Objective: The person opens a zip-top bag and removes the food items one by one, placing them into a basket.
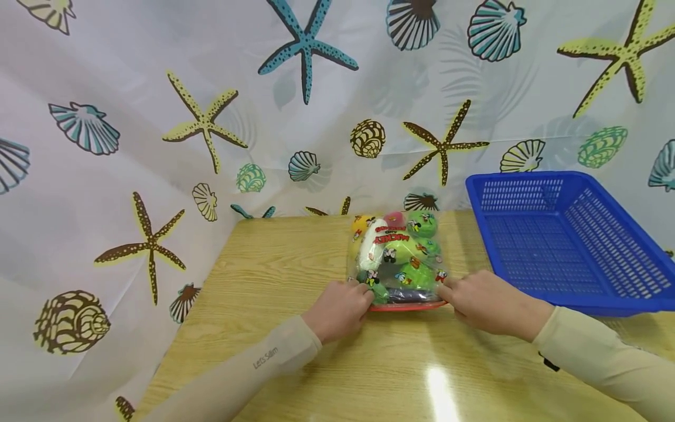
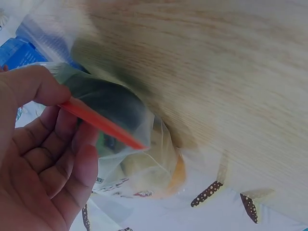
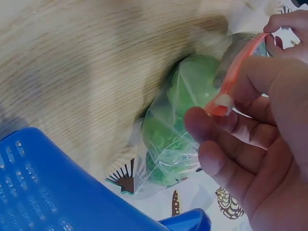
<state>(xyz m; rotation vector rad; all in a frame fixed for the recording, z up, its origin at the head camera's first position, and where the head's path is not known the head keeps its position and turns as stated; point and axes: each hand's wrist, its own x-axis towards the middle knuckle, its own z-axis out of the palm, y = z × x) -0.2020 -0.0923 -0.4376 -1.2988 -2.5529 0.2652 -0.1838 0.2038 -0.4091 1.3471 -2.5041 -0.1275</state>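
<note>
A clear zip bag with cartoon figures and red lettering printed on it lies on the table, filled with rounded toy pieces in green, white, yellow and pink. Along its near edge runs a red zip strip. My left hand pinches the strip's left end, thumb on top in the left wrist view. At the other end, my right hand grips the strip between thumb and fingers, close by a small whitish slider. A dark piece shows through the plastic just behind the strip.
A blue perforated basket stands right of the bag, close to my right forearm. Behind the wooden table hangs a white curtain printed with starfish and shells, also bordering the left side.
</note>
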